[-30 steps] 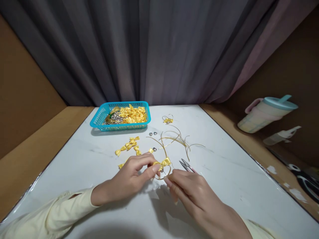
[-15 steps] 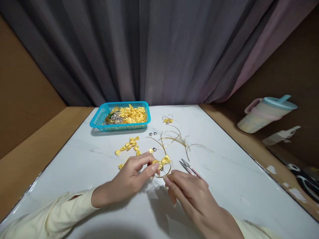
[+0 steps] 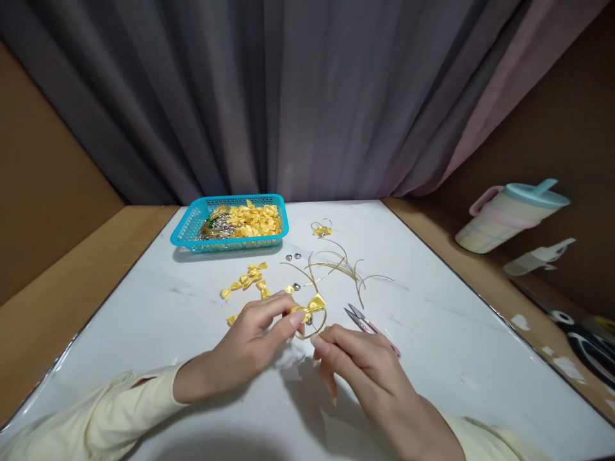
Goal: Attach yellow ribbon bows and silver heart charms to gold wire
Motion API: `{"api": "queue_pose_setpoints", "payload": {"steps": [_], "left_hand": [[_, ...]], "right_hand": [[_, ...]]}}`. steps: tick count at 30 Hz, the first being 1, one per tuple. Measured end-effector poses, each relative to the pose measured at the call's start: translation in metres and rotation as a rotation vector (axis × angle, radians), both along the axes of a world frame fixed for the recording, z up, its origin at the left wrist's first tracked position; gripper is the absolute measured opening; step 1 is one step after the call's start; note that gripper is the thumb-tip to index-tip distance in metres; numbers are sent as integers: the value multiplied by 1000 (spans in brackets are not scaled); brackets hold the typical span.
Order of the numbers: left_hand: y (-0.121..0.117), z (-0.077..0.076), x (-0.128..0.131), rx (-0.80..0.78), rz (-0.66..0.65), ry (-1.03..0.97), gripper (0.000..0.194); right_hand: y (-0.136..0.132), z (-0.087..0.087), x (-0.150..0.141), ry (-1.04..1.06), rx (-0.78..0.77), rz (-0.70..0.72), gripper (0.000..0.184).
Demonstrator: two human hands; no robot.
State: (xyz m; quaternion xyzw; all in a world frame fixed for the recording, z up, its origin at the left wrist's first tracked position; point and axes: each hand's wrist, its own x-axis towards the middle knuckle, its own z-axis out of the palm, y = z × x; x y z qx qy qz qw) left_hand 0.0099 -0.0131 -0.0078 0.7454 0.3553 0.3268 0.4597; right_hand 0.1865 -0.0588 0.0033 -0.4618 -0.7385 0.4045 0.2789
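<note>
My left hand [image 3: 262, 330] pinches a yellow satin bow [image 3: 314, 303] between thumb and fingers. A gold cord loop [image 3: 325, 320] hangs from the bow, with a small silver bell [image 3: 310, 319] inside it. The thumb and forefinger of my right hand [image 3: 358, 365] are pressed together at the lower right of this loop, on a thin strand that could be a needle or cord end. Small thread snips [image 3: 368, 325] with pink handles lie just beyond my right hand. Several loose yellow bows [image 3: 252, 275] lie beyond my left hand.
A blue basket [image 3: 180, 240] at the back left holds yellow bows, silver bells and gold cords. Loose gold cords [image 3: 355, 272] and two silver bells [image 3: 293, 257] lie mid-table. A bow piece with loops [image 3: 321, 230] lies farther back. At right stand a tumbler [image 3: 509, 214] and black scissors [image 3: 586, 349].
The whole view has shifted slightly. Both hands keep their pinches on the bow and its loop, with hardly any visible movement.
</note>
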Motion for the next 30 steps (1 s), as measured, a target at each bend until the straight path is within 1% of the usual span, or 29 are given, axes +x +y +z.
{"api": "queue_pose_setpoints", "payload": {"steps": [3, 6, 8, 10, 12, 17, 24, 30], "left_hand": [[1, 2, -1, -276, -16, -89, 29], [2, 3, -1, -503, -18, -240, 28], [1, 4, 1, -637, -10, -345, 26], [1, 5, 2, -723, 1, -415, 24], [0, 7, 3, -757, 11, -449, 24], [0, 6, 2, -772, 9, -487, 23], [0, 5, 2, -755, 19, -468, 22], [-1, 4, 3, -726, -2, -439, 24]], "right_hand": [[1, 2, 1, 9, -56, 10, 43], [2, 2, 3, 39, -117, 22, 45], [2, 1, 3, 65, -144, 18, 44], [2, -1, 3, 85, -157, 10, 44], [2, -2, 4, 100, -161, 6, 44], [2, -3, 5, 126, -169, 11, 43], [5, -3, 5, 127, -145, 26, 44], [4, -4, 5, 117, -144, 33, 44]]}}
